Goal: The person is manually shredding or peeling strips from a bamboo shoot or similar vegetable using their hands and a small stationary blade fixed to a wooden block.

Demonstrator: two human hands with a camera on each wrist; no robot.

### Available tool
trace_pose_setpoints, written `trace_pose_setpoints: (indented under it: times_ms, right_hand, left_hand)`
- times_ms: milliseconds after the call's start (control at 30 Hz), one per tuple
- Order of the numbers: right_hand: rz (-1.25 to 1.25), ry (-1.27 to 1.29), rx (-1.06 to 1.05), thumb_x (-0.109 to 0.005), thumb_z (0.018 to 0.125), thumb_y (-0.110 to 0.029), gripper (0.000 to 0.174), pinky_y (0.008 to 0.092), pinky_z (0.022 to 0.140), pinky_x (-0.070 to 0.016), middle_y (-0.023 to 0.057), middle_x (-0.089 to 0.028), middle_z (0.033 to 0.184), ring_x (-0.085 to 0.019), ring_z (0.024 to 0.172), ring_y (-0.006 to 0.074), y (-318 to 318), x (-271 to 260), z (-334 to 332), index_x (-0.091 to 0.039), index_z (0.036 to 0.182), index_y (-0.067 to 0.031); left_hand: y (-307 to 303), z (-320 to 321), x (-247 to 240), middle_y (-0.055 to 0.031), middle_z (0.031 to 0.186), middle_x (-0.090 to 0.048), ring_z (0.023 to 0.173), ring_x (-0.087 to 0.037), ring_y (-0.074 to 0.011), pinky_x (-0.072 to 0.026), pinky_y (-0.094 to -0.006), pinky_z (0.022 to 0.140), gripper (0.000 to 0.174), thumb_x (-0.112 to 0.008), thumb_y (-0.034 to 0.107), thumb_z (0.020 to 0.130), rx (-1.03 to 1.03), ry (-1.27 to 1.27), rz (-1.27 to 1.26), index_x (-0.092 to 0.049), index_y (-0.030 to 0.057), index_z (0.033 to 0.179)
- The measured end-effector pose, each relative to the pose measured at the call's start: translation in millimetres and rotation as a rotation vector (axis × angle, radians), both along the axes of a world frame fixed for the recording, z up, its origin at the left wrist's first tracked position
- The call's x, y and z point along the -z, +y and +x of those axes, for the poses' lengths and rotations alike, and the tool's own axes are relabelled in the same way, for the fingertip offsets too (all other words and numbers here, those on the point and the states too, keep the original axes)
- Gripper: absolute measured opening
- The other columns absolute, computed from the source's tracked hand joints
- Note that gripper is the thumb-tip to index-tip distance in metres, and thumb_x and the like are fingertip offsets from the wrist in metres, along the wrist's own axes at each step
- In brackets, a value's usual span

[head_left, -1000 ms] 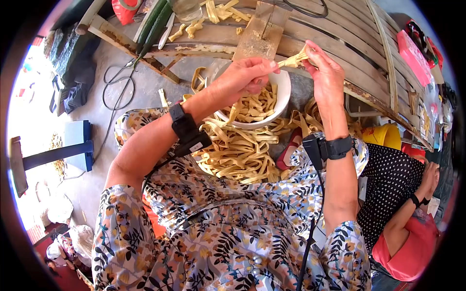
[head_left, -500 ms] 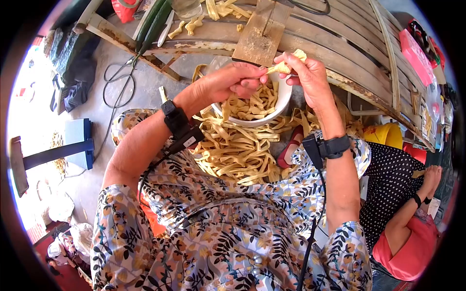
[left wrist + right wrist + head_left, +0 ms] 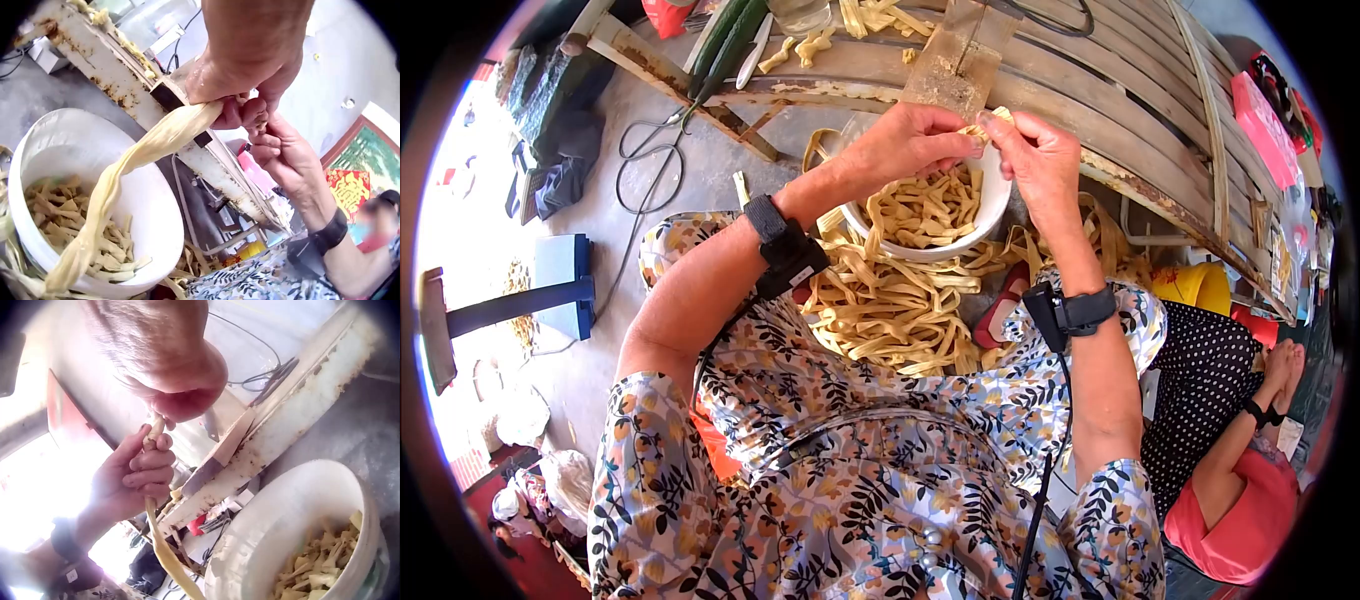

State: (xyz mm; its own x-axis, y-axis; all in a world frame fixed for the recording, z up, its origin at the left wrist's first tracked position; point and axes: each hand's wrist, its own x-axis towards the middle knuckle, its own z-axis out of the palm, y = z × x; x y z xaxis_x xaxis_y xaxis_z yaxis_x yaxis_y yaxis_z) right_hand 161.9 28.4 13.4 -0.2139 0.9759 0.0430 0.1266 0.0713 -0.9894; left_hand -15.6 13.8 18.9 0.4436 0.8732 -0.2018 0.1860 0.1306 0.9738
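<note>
Both hands meet over a white bucket at the bench edge. My left hand grips a long pale yellow strip, flat and slightly wrinkled, whose loose length hangs from the fist down past the bucket rim in the left wrist view. My right hand pinches the short end of the strip between thumb and fingers, right beside the left thumb. Short yellow pieces half fill the bucket. A heap of long yellow strips lies below it, between the knees.
A slatted bench with a rusty frame stands ahead, bearing a wooden board, a white-handled knife, green cucumbers and some yellow pieces. A yellow bucket and a seated person are at the right.
My hands have come closer together. The right hand has lowered and turned in, and the short end, earlier stretched and fanned out between the hands, is now mostly covered by the fingers.
</note>
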Motion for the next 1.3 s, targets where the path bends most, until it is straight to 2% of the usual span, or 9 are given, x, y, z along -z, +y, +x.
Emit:
trace_pose_setpoints:
  times_ms: [100,200,300,600,700,733,867,1133,1300]
  right_hand:
    - [-0.094,0.117,0.008,-0.063,0.079,-0.019,0.02,0.0183,0.041,-0.0311,-0.0048,-0.047,0.054,-0.04,0.047,0.0023,0,1,-3,-0.063,0.071,-0.0011]
    - [-0.034,0.105,0.006,-0.064,0.079,-0.017,0.017,0.0181,0.04,-0.0277,-0.0055,-0.046,0.054,-0.037,0.046,0.0016,-1,7,-10,-0.063,0.071,-0.0012]
    - [-0.201,0.314,0.013,-0.064,0.078,-0.015,0.016,0.0176,0.04,-0.0268,-0.0046,-0.047,0.055,-0.036,0.045,0.0014,-3,-1,-11,-0.063,0.071,-0.0005]
    - [-0.417,0.505,-0.003,-0.065,0.079,-0.017,0.018,0.0165,0.04,-0.0266,-0.0025,-0.05,0.063,-0.036,0.047,0.0013,7,2,-1,-0.064,0.085,-0.0004]
    - [-0.331,0.461,0.044,-0.064,0.08,-0.019,0.019,0.0153,0.043,-0.0294,-0.0019,-0.052,0.066,-0.039,0.049,0.0017,14,-7,5,-0.064,0.087,-0.0017]
    - [-0.325,0.371,0.061,-0.065,0.078,-0.02,0.021,0.0142,0.046,-0.0319,-0.0009,-0.056,0.07,-0.044,0.053,0.0022,9,-11,3,-0.064,0.089,-0.0028]
    - [-0.283,0.178,-0.183,-0.066,0.075,-0.016,0.019,0.0152,0.048,-0.0353,-0.0001,-0.057,0.069,-0.05,0.058,0.0041,1,-7,-7,-0.062,0.087,-0.0022]
    - [-0.354,0.277,-0.25,-0.065,0.077,-0.012,0.015,0.0159,0.049,-0.0393,0.0023,-0.058,0.071,-0.051,0.058,0.0046,13,7,11,-0.061,0.086,-0.0005]
    - [-0.352,0.28,-0.177,-0.064,0.079,-0.015,0.022,0.0167,0.057,-0.0475,0.0039,-0.061,0.082,-0.056,0.065,0.0064,13,-4,7,-0.061,0.093,0.0011]
  left_hand:
    - [0,-1,-5,0.0034,0.066,-0.05,0.057,-0.039,-0.0039,-0.0324,-0.0179,0.051,0.025,-0.055,0.028,0.085,0.01,-0.142,-0.09,-0.058,0.0036,0.082]
    - [-5,7,-4,0.004,0.065,-0.049,0.056,-0.038,-0.0034,-0.0314,-0.0173,0.05,0.023,-0.055,0.026,0.085,-0.029,-0.12,-0.071,-0.059,0.0038,0.083]
    - [1,6,5,0.004,0.064,-0.05,0.056,-0.039,-0.0028,-0.0328,-0.0171,0.051,0.025,-0.054,0.028,0.086,-0.017,-0.135,-0.054,-0.06,0.0038,0.084]
    - [-8,13,-5,0.0032,0.064,-0.05,0.058,-0.044,-0.003,-0.0363,-0.0176,0.053,0.023,-0.051,0.025,0.089,0.003,-0.032,0.073,-0.06,0.0037,0.088]
    - [-7,6,1,0.0025,0.064,-0.05,0.058,-0.045,-0.0035,-0.0373,-0.0172,0.053,0.023,-0.048,0.023,0.09,0.001,-0.135,0.03,-0.059,0.0023,0.091]
    - [-5,2,5,0.002,0.064,-0.05,0.056,-0.046,-0.0046,-0.0379,-0.017,0.052,0.023,-0.046,0.021,0.091,0.003,-0.108,0.074,-0.059,0.0015,0.092]
    - [-5,-3,0,0.0018,0.063,-0.049,0.052,-0.043,-0.0043,-0.036,-0.017,0.049,0.024,-0.045,0.021,0.091,0.084,-0.025,0.018,-0.058,0.001,0.092]
    - [1,-17,1,0.0017,0.063,-0.049,0.05,-0.041,-0.004,-0.0339,-0.0165,0.048,0.026,-0.045,0.025,0.09,0.208,-0.216,-0.225,-0.059,0.0023,0.09]
    - [1,-19,-5,0.0022,0.065,-0.05,0.057,-0.046,-0.0049,-0.038,-0.0179,0.055,0.025,-0.047,0.023,0.09,0.1,-0.105,-0.062,-0.058,0.0011,0.089]
